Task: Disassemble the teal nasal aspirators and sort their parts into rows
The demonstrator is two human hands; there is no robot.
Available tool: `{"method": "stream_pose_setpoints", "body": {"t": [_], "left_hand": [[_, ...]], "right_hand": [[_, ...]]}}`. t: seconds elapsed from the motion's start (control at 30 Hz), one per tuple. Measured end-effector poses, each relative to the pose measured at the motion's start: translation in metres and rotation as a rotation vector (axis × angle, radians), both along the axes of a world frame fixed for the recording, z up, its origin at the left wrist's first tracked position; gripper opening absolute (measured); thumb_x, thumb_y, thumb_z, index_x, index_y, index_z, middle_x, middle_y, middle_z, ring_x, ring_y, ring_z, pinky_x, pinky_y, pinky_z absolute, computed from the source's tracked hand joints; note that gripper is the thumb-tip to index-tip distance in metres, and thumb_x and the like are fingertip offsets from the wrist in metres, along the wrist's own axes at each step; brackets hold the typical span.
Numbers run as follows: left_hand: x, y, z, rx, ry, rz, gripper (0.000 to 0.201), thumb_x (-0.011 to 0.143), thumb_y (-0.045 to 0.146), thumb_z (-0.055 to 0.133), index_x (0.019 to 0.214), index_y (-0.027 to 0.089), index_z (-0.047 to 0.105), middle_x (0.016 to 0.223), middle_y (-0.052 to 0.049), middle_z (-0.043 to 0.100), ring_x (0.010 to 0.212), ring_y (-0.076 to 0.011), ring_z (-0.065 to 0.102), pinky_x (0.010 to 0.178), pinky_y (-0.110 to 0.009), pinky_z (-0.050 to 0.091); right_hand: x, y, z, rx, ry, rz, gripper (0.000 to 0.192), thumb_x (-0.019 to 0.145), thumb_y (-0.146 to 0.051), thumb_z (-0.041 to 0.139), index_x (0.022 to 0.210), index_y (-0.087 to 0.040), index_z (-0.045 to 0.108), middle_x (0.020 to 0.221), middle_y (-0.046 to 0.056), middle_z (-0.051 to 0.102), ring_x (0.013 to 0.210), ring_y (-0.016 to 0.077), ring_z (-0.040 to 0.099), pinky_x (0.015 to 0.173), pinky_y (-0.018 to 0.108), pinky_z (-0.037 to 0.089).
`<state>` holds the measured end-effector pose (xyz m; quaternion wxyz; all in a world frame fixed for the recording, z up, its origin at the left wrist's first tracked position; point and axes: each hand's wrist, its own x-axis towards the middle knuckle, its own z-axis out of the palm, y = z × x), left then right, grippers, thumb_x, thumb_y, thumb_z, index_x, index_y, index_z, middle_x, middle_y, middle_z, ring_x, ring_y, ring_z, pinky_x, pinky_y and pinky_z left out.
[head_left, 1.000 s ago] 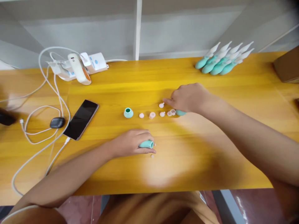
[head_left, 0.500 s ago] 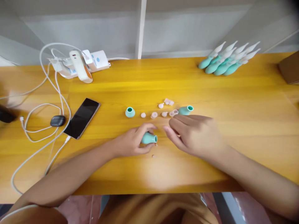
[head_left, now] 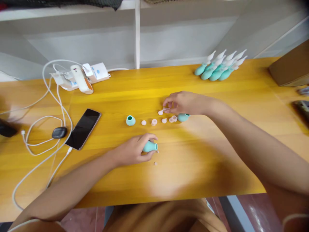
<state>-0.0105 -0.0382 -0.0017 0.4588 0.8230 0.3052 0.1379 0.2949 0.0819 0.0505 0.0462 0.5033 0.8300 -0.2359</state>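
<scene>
The left hand point(head_left: 138, 149) was curled around a teal, bottle-shaped rubbery bulb point(head_left: 149, 146), thumb on the near side and fingers on the far side, just above the table point(head_left: 217, 161) or resting on it; which, could not be told. That grip covered the rounded body and left the neck bare, presumably so that the open mouth stayed free. The bulb's long axis ran sideways, nearly level, with the mouth pointing to the person's right. The right hand point(head_left: 181, 101) reached farther out, palm down, its fingers partly bent over a clear pinkish plastic piece point(head_left: 166, 110); whether they gripped it or only touched it could not be told. Just beside that piece lay a pale pink round cap with a small stem point(head_left: 160, 112). Nearer the person, other small pink parts point(head_left: 154, 122) sat in a loose row, spaced perhaps for easy picking. A second teal bulb point(head_left: 183, 117), partly hidden by the right hand, ended the row on the right; at its left end a short teal pot-shaped piece point(head_left: 130, 120) stood upright, mouth up. Farther back, teal bulbs with white tapered nozzles point(head_left: 219, 69) lay bunched side by side, tips pointing away and rightward, probably grouped to stay out of the working space.
</scene>
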Motion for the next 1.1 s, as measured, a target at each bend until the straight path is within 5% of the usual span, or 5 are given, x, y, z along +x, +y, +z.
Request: {"method": "stream_pose_setpoints", "body": {"t": [0.2,0.47,0.83,1.0,1.1], "left_hand": [[0.0,0.0,0.0,0.009,0.021,-0.004,0.036,0.1,0.026,0.068,0.133,0.023,0.054,0.128,-0.01,0.075,0.108,-0.0231,0.077,0.096,-0.036,0.059],[0.0,0.0,-0.004,0.029,0.016,-0.014,0.036,0.1,0.026,0.068,0.133,0.023,0.054,0.129,-0.011,0.076,0.112,-0.0239,0.076,0.099,-0.037,0.059],[0.0,-0.001,-0.001,0.028,0.019,-0.014,0.037,0.099,0.026,0.068,0.133,0.022,0.054,0.125,-0.01,0.075,0.108,-0.0239,0.076,0.096,-0.037,0.06],[-0.003,-0.004,-0.008,0.03,-0.064,0.012,0.068,0.093,0.023,0.07,0.153,0.024,0.038,0.127,-0.01,0.073,0.1,-0.0218,0.077,0.091,-0.037,0.061],[-0.005,-0.003,-0.014,0.026,-0.129,0.026,0.076,0.094,0.026,0.073,0.158,0.026,0.033,0.132,-0.012,0.071,0.106,-0.0232,0.078,0.092,-0.036,0.062]], "right_hand": [[0.003,0.001,-0.01,-0.005,0.022,-0.055,0.025,0.093,-0.038,0.066,0.106,-0.022,0.079,0.102,0.006,0.08,0.088,0.0204,0.071,0.075,0.029,0.048],[0.008,-0.004,0.007,0.01,0.132,-0.034,0.03,0.081,-0.027,0.065,0.107,-0.02,0.079,0.115,0.009,0.078,0.098,0.0226,0.073,0.082,0.03,0.053],[0.011,-0.003,0.015,-0.033,-0.019,-0.039,0.024,0.085,-0.029,0.069,0.107,-0.025,0.077,0.114,0.004,0.081,0.097,0.0246,0.074,0.077,0.031,0.05],[0.001,-0.057,0.042,0.272,0.097,-0.153,0.036,0.11,-0.047,0.045,0.101,-0.024,0.072,0.103,0.01,0.079,0.088,0.027,0.07,0.076,0.036,0.046],[-0.028,-0.115,0.032,0.217,0.186,-0.05,0.058,0.114,-0.065,0.035,0.089,-0.022,0.065,0.082,0.008,0.073,0.066,0.0212,0.063,0.065,0.033,0.038]]}}
